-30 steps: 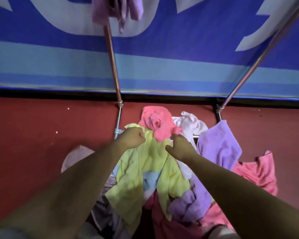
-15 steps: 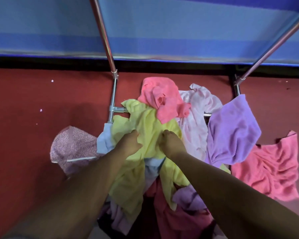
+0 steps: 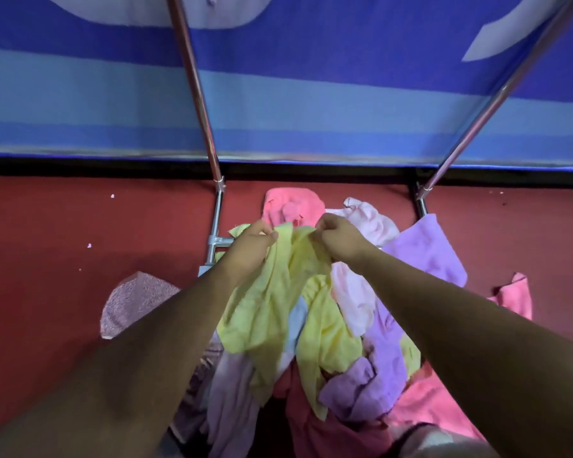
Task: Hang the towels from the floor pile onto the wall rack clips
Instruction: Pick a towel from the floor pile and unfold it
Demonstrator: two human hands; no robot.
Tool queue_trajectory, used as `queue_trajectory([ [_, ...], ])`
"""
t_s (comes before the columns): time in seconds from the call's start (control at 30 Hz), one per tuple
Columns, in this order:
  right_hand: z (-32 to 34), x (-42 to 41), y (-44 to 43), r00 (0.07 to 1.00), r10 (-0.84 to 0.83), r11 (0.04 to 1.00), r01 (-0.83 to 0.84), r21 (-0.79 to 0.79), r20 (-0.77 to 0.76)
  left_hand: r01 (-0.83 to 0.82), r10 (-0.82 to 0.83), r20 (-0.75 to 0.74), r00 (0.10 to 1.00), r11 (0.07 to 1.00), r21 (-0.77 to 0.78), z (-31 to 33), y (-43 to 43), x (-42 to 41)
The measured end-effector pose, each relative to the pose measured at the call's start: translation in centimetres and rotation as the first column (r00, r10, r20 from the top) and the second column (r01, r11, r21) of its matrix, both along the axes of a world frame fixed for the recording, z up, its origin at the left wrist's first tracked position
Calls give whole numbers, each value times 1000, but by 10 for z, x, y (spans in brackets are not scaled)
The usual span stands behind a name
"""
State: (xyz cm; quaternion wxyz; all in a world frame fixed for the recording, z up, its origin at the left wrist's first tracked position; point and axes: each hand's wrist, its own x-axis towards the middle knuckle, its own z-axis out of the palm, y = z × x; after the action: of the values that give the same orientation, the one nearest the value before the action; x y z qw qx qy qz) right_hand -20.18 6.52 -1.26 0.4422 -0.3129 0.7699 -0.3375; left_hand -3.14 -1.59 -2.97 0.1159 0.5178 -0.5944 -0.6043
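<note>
Both hands are on the soft yellow terry towel [image 3: 278,309]; my left hand [image 3: 252,242] pinches its top edge between thumb and fingers, and my right hand [image 3: 338,236] is curled round the same edge just beside it; the rest of the towel hangs down onto the heap of mixed coloured towels [image 3: 361,385] on the dark red floor [image 3: 80,242], near the floor's far edge under the blue striped banner wall [image 3: 311,94]; a crumpled bright pink towel [image 3: 291,206] and a pale pink one [image 3: 368,223] sit just behind my hands; a lilac towel [image 3: 427,256] lies to the right, a speckled pink cloth [image 3: 136,299] to the left; the shiny metal rack pole [image 3: 195,84] slants up from the floor's far edge.
</note>
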Motion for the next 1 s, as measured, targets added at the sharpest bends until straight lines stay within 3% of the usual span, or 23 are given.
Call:
queue_trajectory([
  [0.27,145,-4,20,993,-97,963,76,-259,-69,-198,163,-331,929,977,-74,147,-3,-9],
  [0.37,191,4,42,989,-131,928,100,-359,-63,-98,54,-397,916,991,-92,192,17,1],
  [0.47,212,17,63,991,-127,906,103,-411,-33,-3,-55,-363,930,988,-157,214,35,15],
  [0.63,210,25,88,988,-5,951,-44,-308,-155,89,-178,-372,911,966,-244,242,59,29],
  [0.7,212,22,94,995,35,958,-60,-282,-90,122,-222,-409,885,959,-256,252,66,34],
  [0.8,220,18,98,984,176,915,-161,-371,7,204,-288,-476,831,954,-220,263,74,37],
  [0.93,236,22,99,903,405,831,-297,-470,144,373,-497,-338,799,851,-371,273,77,36],
  [1.0,239,21,99,893,441,829,-370,-420,84,458,-582,-181,793,765,-453,273,72,38],
])
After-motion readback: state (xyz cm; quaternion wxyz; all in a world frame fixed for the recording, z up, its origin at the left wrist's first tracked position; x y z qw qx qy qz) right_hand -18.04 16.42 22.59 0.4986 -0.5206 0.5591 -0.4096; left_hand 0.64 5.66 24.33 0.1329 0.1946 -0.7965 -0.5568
